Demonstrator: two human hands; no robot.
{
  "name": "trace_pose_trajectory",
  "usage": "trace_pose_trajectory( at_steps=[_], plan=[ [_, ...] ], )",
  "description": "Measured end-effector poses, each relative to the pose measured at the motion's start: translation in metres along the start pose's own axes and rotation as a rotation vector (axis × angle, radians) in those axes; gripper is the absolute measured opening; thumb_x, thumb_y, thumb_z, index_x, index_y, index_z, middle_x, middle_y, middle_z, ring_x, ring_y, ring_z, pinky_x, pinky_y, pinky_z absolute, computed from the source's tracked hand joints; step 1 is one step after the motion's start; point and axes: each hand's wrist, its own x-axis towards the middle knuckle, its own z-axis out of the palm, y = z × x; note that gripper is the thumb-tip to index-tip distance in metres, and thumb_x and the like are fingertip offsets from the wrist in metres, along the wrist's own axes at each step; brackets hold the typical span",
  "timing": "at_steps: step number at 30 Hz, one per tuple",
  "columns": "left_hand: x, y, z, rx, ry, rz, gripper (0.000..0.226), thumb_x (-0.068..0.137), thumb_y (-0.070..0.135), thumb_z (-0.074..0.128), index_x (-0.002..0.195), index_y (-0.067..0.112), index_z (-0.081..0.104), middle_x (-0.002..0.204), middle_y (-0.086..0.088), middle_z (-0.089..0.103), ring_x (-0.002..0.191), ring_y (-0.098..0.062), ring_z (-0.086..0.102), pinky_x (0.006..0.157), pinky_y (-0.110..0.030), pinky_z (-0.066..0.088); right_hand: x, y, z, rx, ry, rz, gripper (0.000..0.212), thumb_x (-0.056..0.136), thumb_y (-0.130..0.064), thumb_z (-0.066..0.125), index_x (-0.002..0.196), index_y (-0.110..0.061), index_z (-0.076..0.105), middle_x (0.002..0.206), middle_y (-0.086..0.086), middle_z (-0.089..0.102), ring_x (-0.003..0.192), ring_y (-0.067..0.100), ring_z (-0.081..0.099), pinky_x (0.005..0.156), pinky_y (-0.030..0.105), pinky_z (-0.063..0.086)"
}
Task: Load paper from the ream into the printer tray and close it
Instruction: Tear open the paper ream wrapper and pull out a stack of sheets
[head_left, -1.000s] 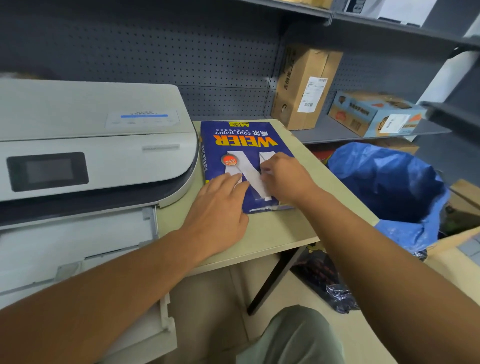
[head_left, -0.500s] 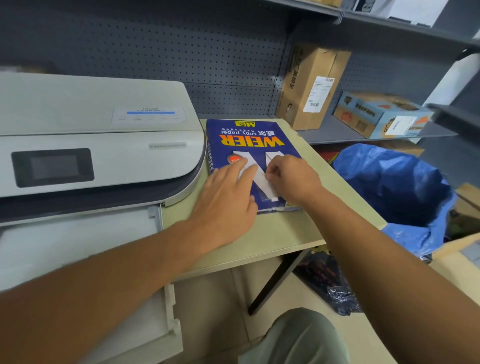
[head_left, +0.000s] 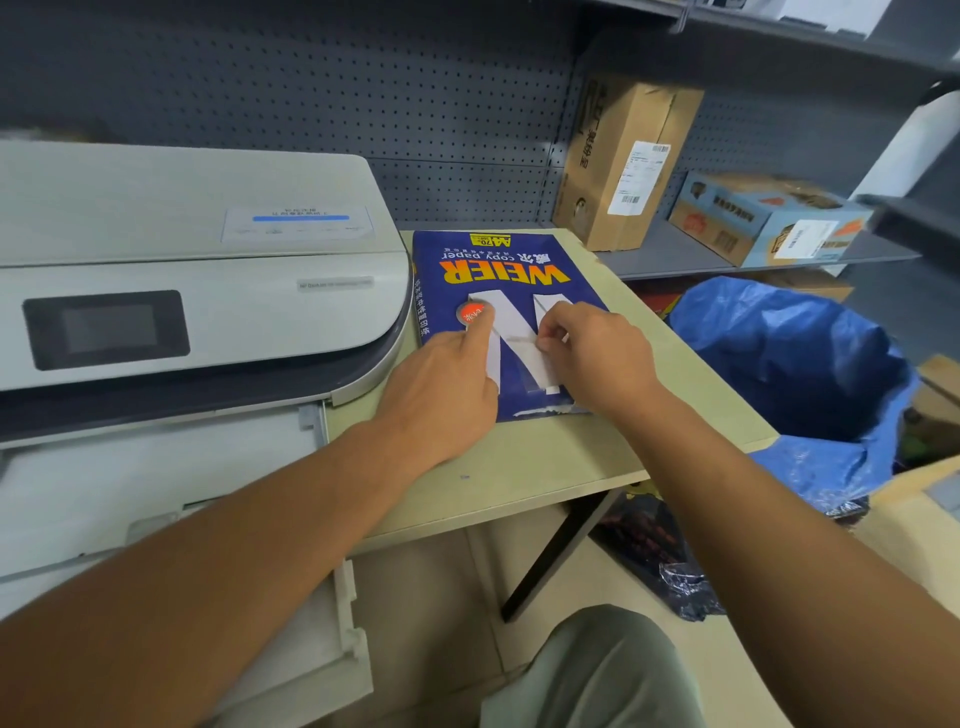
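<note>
A blue ream of copy paper (head_left: 498, 270), still in its wrapper, lies flat on the beige table (head_left: 571, 457) just right of the white printer (head_left: 197, 291). My left hand (head_left: 441, 395) presses flat on the ream's near left part, index finger stretched toward a red sticker. My right hand (head_left: 597, 358) rests on the ream's right side with fingertips pinched on the wrapper at a crease. The printer's paper tray (head_left: 156, 519) is pulled out toward me at lower left, partly hidden by my left forearm.
A blue-lined bin (head_left: 800, 364) stands right of the table. A brown cardboard box (head_left: 623, 161) and a blue printed box (head_left: 763, 218) sit on the grey shelf behind. A dark pegboard wall backs the table. My knee shows at the bottom.
My left hand slid farther up the ream toward the red sticker. My right hand's fingers pinched tighter on the wrapper. The view shifted slightly.
</note>
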Motion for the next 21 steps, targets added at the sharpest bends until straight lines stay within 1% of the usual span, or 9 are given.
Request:
trace_pose_trajectory(
  at_steps=[3,5,7,9,13,16,18,21],
  plan=[
    [0.001,-0.001,0.002,0.028,0.000,0.007,0.060,0.095,0.024,0.044,0.151,0.019,0.023,0.126,-0.011,0.060,0.110,-0.030,0.057,0.069,-0.036,0.042,-0.006,-0.001,0.000,0.004,0.016,-0.004,0.016,0.100,-0.032,0.051,0.108,-0.028,0.065,0.114,-0.002,0.068,0.096,0.022,0.063,0.068,0.031,0.049],
    [0.001,-0.001,0.003,0.042,0.004,0.012,0.060,0.094,0.024,0.043,0.150,0.019,0.024,0.124,-0.010,0.061,0.110,-0.031,0.056,0.068,-0.035,0.038,-0.010,-0.002,-0.002,0.014,0.017,-0.012,0.015,0.100,-0.031,0.053,0.109,-0.029,0.065,0.116,-0.002,0.068,0.099,0.022,0.063,0.068,0.032,0.049],
    [0.000,-0.002,0.004,0.038,0.009,0.023,0.054,0.095,0.025,0.042,0.147,0.019,0.028,0.122,-0.008,0.061,0.109,-0.030,0.056,0.067,-0.035,0.037,-0.015,-0.002,-0.004,0.007,0.013,-0.027,0.015,0.099,-0.027,0.054,0.110,-0.029,0.065,0.116,-0.001,0.069,0.101,0.023,0.063,0.067,0.032,0.047],
    [0.000,-0.002,0.005,0.030,0.019,0.030,0.045,0.097,0.027,0.040,0.141,0.019,0.034,0.122,-0.007,0.062,0.109,-0.029,0.056,0.067,-0.035,0.038,-0.020,-0.001,-0.008,0.006,0.018,-0.032,0.018,0.098,-0.023,0.054,0.111,-0.028,0.066,0.115,0.000,0.070,0.101,0.025,0.063,0.066,0.032,0.045],
    [0.000,-0.003,0.006,0.053,0.010,0.034,0.048,0.095,0.027,0.042,0.141,0.018,0.034,0.126,-0.008,0.061,0.113,-0.030,0.055,0.070,-0.037,0.043,-0.033,0.000,-0.013,0.040,0.075,-0.052,0.019,0.098,-0.022,0.053,0.108,-0.030,0.066,0.111,-0.002,0.072,0.097,0.024,0.063,0.071,0.040,0.055],
    [-0.001,-0.003,0.006,0.062,0.022,0.041,0.047,0.094,0.026,0.043,0.139,0.017,0.036,0.128,-0.008,0.061,0.115,-0.029,0.055,0.073,-0.039,0.048,-0.042,0.000,-0.016,0.083,0.089,-0.071,0.015,0.099,-0.024,0.053,0.106,-0.028,0.066,0.112,-0.003,0.072,0.098,0.023,0.065,0.075,0.041,0.056],
    [-0.002,-0.003,0.007,0.086,0.023,0.056,0.048,0.093,0.024,0.046,0.139,0.017,0.037,0.129,-0.008,0.061,0.115,-0.029,0.055,0.075,-0.039,0.049,-0.049,0.001,-0.018,0.107,0.099,-0.096,0.010,0.099,-0.024,0.054,0.100,-0.027,0.064,0.112,-0.002,0.072,0.099,0.024,0.066,0.078,0.043,0.057],
    [-0.002,-0.002,0.007,0.124,0.021,0.074,0.054,0.094,0.025,0.046,0.147,0.019,0.034,0.137,-0.007,0.058,0.123,-0.029,0.052,0.082,-0.041,0.050,-0.059,0.002,-0.018,0.136,0.108,-0.105,0.008,0.099,-0.022,0.054,0.095,-0.025,0.060,0.112,0.001,0.072,0.099,0.026,0.067,0.080,0.044,0.057]
  ],
)
